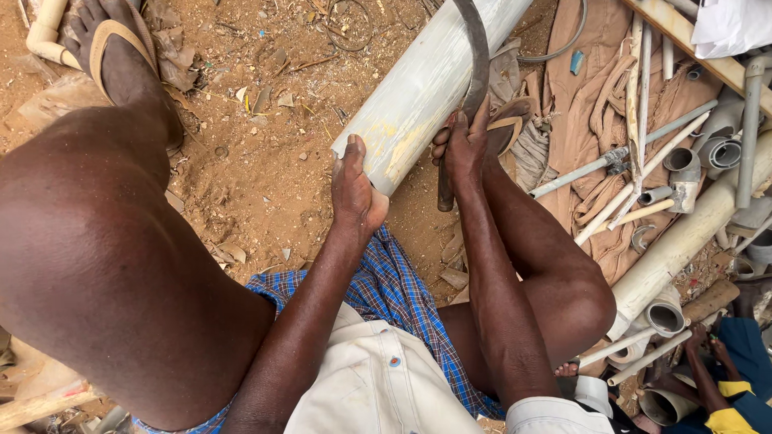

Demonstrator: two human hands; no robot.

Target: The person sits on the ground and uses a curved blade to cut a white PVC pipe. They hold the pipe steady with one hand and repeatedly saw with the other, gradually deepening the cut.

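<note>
A wide grey plastic pipe (430, 80) lies slanted over the dirt, its near end between my knees. My left hand (354, 189) grips that near end, fingers wrapped over the rim. My right hand (462, 145) is shut on the handle of a curved dark metal tool (478, 56), perhaps a saw or blade, which rests against the pipe's right side. My bare legs frame both hands, and my sandalled left foot (117, 56) rests on the dirt at the top left.
Many thin and thick white pipes and fittings (683, 173) lie piled on a brown cloth (603, 88) at the right. A thick white pipe (691, 233) slants there. Another person's hands (704, 354) show at the bottom right. Scraps litter the dirt (257, 145).
</note>
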